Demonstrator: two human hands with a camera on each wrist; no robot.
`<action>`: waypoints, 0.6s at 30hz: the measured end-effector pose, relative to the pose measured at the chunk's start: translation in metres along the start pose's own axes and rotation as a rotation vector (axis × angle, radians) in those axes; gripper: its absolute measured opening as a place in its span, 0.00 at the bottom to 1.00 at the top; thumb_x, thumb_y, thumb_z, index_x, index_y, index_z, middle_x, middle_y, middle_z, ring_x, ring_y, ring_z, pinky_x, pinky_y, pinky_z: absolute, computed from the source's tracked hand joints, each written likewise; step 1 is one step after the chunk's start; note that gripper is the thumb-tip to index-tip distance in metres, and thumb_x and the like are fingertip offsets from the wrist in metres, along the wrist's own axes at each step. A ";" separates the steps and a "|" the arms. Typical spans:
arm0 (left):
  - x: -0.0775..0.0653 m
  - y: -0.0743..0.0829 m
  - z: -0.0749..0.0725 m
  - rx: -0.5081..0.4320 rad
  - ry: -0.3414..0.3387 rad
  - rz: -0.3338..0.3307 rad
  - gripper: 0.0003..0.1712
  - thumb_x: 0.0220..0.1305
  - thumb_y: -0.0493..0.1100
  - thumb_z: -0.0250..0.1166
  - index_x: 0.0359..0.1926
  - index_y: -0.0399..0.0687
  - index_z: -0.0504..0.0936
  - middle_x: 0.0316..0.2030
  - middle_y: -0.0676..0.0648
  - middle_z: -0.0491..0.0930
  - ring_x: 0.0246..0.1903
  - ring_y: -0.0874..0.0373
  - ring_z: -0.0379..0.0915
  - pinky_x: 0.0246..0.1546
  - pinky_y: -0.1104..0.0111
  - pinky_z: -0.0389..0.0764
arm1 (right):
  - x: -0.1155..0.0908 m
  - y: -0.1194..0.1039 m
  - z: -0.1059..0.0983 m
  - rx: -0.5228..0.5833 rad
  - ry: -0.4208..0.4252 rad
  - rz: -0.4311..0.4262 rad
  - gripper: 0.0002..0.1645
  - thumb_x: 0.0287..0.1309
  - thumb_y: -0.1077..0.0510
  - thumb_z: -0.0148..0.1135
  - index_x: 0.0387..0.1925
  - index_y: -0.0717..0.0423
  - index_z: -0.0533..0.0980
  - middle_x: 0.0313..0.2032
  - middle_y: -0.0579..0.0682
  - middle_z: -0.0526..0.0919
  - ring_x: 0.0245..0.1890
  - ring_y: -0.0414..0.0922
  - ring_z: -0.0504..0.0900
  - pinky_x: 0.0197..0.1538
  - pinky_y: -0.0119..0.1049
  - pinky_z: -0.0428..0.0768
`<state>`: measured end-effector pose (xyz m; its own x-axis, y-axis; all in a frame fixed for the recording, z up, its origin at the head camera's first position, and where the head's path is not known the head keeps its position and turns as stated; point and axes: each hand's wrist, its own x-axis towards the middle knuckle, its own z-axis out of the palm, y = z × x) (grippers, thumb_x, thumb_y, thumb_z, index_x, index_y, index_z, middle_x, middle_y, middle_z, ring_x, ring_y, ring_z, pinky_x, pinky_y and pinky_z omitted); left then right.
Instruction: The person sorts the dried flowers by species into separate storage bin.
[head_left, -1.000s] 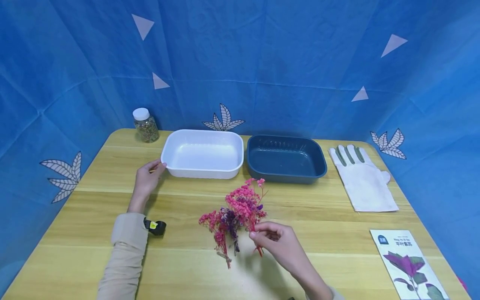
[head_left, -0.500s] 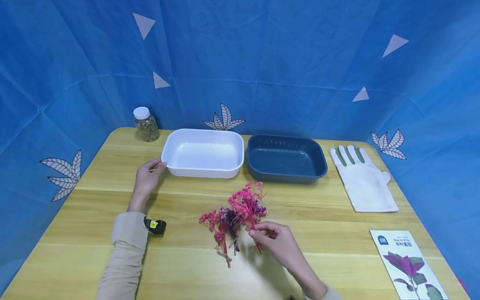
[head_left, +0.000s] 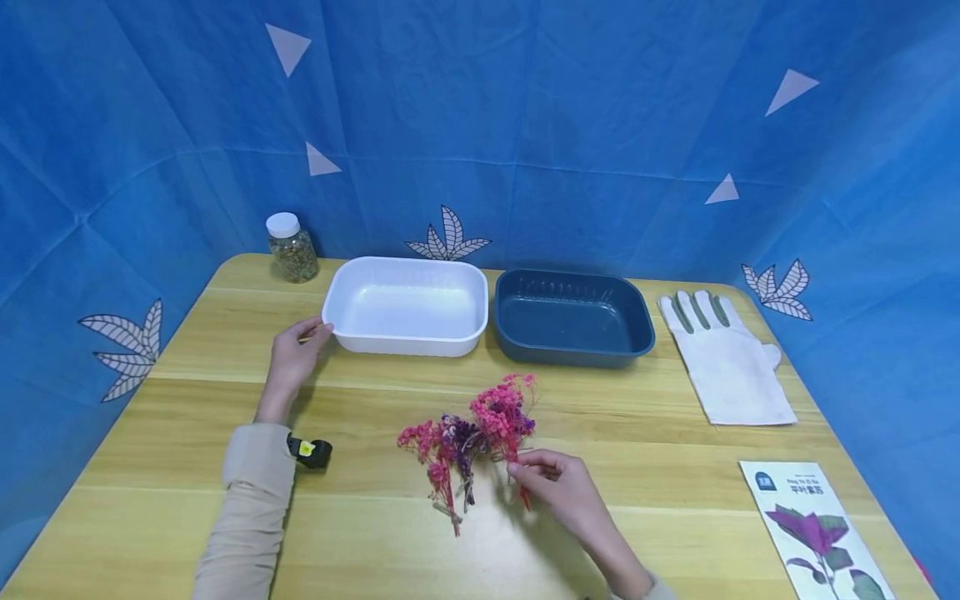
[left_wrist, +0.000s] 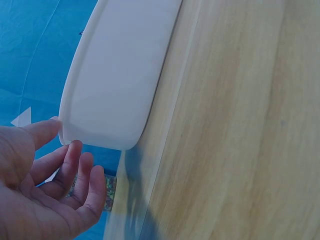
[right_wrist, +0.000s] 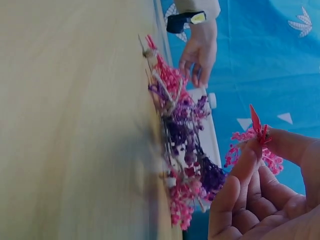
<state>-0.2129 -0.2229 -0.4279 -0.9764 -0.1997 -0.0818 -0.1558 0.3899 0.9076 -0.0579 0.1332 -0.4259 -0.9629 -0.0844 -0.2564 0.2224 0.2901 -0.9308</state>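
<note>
My right hand point(head_left: 566, 492) pinches the red stems of a pink dried-flower sprig point(head_left: 501, 412) between thumb and index finger, over the middle of the table. Right beside it, pink dried flowers point(head_left: 426, 440) and a purple dried-flower bunch point(head_left: 459, 442) lie on the table. In the right wrist view the cut stem ends point(right_wrist: 261, 134) poke out past my fingertips. My left hand point(head_left: 296, 354) holds the near left corner of a white plastic basin point(head_left: 408, 346) by its rim. In the left wrist view the thumb is on the rim, an index fingertip just below it.
A dark blue basin point(head_left: 573, 358) stands right of the white one. A lidded jar of dried bits point(head_left: 294, 254) is at the back left. White work gloves point(head_left: 735, 375) and a leaflet with a purple plant point(head_left: 817, 525) lie at the right. Blue cloth point(head_left: 525, 125) hangs behind.
My right hand and the pink sprig have shifted slightly right and closer to me, away from the flowers on the table. My left hand stays at the white basin's corner.
</note>
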 end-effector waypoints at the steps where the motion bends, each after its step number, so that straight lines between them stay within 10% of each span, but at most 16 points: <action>1: 0.000 0.000 0.000 0.001 0.002 0.000 0.30 0.72 0.50 0.52 0.64 0.32 0.66 0.55 0.34 0.69 0.45 0.55 0.67 0.38 0.80 0.75 | 0.000 0.000 -0.001 0.001 0.013 0.003 0.16 0.56 0.55 0.66 0.41 0.65 0.80 0.30 0.55 0.84 0.28 0.43 0.80 0.34 0.29 0.77; 18: 0.000 -0.001 0.000 0.010 0.002 0.000 0.30 0.72 0.50 0.51 0.64 0.32 0.66 0.55 0.33 0.69 0.46 0.52 0.69 0.38 0.79 0.75 | -0.003 -0.015 -0.007 0.016 0.096 0.002 0.15 0.54 0.57 0.67 0.40 0.64 0.80 0.33 0.55 0.84 0.31 0.41 0.80 0.38 0.32 0.80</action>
<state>-0.2129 -0.2231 -0.4286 -0.9762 -0.2011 -0.0808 -0.1570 0.3988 0.9035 -0.0592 0.1358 -0.4096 -0.9724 0.0081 -0.2332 0.2264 0.2745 -0.9346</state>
